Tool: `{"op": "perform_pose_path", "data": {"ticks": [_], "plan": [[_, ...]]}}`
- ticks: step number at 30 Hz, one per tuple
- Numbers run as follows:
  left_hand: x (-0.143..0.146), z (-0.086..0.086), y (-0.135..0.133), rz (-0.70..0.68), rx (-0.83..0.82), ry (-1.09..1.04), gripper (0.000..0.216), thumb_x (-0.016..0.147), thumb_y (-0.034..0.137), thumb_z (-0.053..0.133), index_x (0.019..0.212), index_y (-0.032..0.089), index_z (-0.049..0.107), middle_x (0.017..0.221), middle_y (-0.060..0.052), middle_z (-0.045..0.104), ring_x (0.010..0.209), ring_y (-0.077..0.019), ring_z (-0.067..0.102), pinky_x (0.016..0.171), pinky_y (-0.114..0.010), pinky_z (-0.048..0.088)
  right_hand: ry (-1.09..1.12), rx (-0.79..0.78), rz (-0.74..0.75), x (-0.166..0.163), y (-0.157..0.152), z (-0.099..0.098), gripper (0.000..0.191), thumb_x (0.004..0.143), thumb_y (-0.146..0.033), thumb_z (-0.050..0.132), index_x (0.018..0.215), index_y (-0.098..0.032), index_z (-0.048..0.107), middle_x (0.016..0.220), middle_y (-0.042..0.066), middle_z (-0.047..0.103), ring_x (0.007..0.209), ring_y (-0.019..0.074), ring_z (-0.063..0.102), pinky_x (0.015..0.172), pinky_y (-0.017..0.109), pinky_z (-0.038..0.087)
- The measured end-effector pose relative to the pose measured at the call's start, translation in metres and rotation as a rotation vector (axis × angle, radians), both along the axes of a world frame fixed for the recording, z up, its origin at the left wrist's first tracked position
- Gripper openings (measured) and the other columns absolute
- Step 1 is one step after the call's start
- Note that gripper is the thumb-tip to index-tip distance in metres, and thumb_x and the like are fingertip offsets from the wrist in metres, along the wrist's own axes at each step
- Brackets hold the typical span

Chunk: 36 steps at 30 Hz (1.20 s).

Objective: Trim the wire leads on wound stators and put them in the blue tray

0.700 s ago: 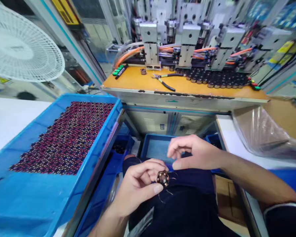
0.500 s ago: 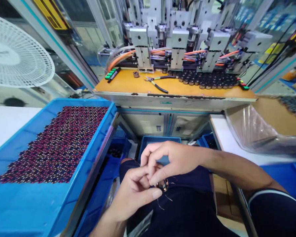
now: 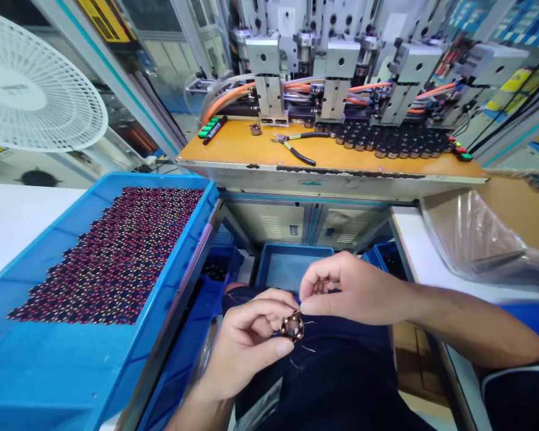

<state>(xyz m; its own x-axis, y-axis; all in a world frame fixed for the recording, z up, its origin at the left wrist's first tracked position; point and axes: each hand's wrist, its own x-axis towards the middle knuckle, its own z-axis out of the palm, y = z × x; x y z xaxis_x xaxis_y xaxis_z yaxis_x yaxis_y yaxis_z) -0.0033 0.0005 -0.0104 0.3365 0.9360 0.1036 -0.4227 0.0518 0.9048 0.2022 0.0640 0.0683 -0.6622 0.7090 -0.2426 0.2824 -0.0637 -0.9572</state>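
A small ring-shaped motor stator (image 3: 292, 328) with copper windings is held over my lap. My left hand (image 3: 247, 341) is closed on it, thumb below and fingers behind and above. Several thin wire ends stick out from its right and lower sides. My right hand (image 3: 341, 290) is closed in a pinch at the stator's upper right edge, with thumb and forefinger on what looks like one of its copper wires. The fingertips largely hide that wire.
A blue tray (image 3: 40, 359) of many stators is at left. On the orange bench (image 3: 233, 146) lie cutting pliers (image 3: 296, 145), marker pens (image 3: 213, 130), one stator (image 3: 256, 129) and rows of dark-topped stators (image 3: 390, 140), below a machine. A white fan (image 3: 40, 84) stands left, a plastic-lined carton (image 3: 476, 239) right.
My right hand has moved right, from over my left fingers to the stator's upper right edge. The stator now faces up more plainly in my left hand. The view has shifted slightly.
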Motion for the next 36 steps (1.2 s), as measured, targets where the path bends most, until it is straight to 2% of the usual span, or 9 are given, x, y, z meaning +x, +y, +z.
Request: {"op": "perform_pose_path", "data": {"ticks": [3, 7, 13, 25, 28, 31, 33, 36], "plan": [[0.001, 0.0, 0.002, -0.006, 0.008, 0.016, 0.031, 0.074, 0.011, 0.08, 0.101, 0.026, 0.077, 0.104, -0.003, 0.067, 0.082, -0.0091, 0.066, 0.075, -0.017, 0.055, -0.083, 0.05, 0.087, -0.003, 0.0, 0.006, 0.006, 0.081, -0.014, 0.065, 0.08, -0.011, 0.071, 0.069, -0.003, 0.065, 0.062, 0.0074, 0.056, 0.058, 0.017, 0.042], [0.001, 0.0, 0.001, -0.028, -0.01, 0.008, 0.029, 0.075, 0.014, 0.08, 0.101, 0.026, 0.077, 0.104, -0.003, 0.067, 0.081, -0.0093, 0.066, 0.075, -0.019, 0.055, -0.123, 0.112, 0.138, -0.005, -0.001, 0.008, 0.012, 0.082, -0.006, 0.06, 0.078, -0.012, 0.071, 0.07, -0.003, 0.066, 0.063, 0.0074, 0.057, 0.058, 0.017, 0.041], [0.003, -0.001, 0.0, -0.068, -0.024, -0.072, 0.031, 0.074, 0.02, 0.081, 0.104, 0.028, 0.077, 0.102, -0.003, 0.062, 0.074, -0.0091, 0.066, 0.069, -0.02, 0.054, -0.041, 0.195, 0.127, -0.002, -0.006, 0.004, 0.01, 0.086, -0.009, 0.063, 0.081, -0.012, 0.071, 0.077, -0.002, 0.068, 0.073, 0.0081, 0.061, 0.069, 0.017, 0.044], [0.008, 0.004, 0.005, -0.037, 0.015, -0.057, 0.032, 0.068, 0.027, 0.086, 0.099, 0.028, 0.078, 0.096, -0.002, 0.056, 0.068, -0.0091, 0.063, 0.064, -0.023, 0.055, 0.039, 0.238, 0.063, 0.0, -0.02, 0.004, 0.012, 0.09, -0.012, 0.062, 0.081, -0.012, 0.069, 0.077, -0.001, 0.067, 0.07, 0.0074, 0.059, 0.068, 0.017, 0.044], [0.008, 0.006, 0.005, -0.023, 0.016, -0.064, 0.028, 0.067, 0.026, 0.087, 0.093, 0.025, 0.078, 0.092, -0.002, 0.056, 0.064, -0.0083, 0.061, 0.061, -0.022, 0.054, 0.028, 0.295, 0.128, 0.006, -0.02, 0.004, 0.012, 0.091, -0.012, 0.062, 0.08, -0.013, 0.068, 0.077, -0.001, 0.066, 0.07, 0.0083, 0.06, 0.068, 0.019, 0.045], [0.008, 0.006, 0.004, -0.027, -0.002, -0.112, 0.029, 0.067, 0.027, 0.087, 0.094, 0.023, 0.076, 0.091, -0.001, 0.056, 0.065, -0.0103, 0.065, 0.06, -0.021, 0.053, 0.021, 0.481, 0.253, 0.016, -0.017, 0.004, 0.009, 0.093, -0.015, 0.062, 0.085, -0.014, 0.066, 0.079, 0.001, 0.066, 0.072, 0.0101, 0.06, 0.069, 0.021, 0.046], [0.008, 0.004, 0.004, -0.042, -0.019, -0.154, 0.031, 0.067, 0.029, 0.087, 0.095, 0.023, 0.075, 0.092, -0.002, 0.056, 0.066, -0.0113, 0.067, 0.06, -0.021, 0.053, 0.021, 0.739, 0.233, 0.021, -0.014, 0.003, 0.005, 0.095, -0.015, 0.06, 0.094, -0.013, 0.065, 0.086, 0.004, 0.067, 0.08, 0.0128, 0.061, 0.075, 0.025, 0.048], [0.01, 0.003, 0.003, -0.081, -0.051, -0.207, 0.032, 0.068, 0.031, 0.087, 0.096, 0.021, 0.074, 0.091, -0.002, 0.057, 0.065, -0.0108, 0.067, 0.059, -0.02, 0.053, 0.074, 1.091, 0.183, 0.019, -0.01, -0.004, 0.011, 0.098, -0.016, 0.057, 0.106, -0.01, 0.062, 0.095, 0.01, 0.067, 0.092, 0.0164, 0.06, 0.084, 0.031, 0.049]]}}
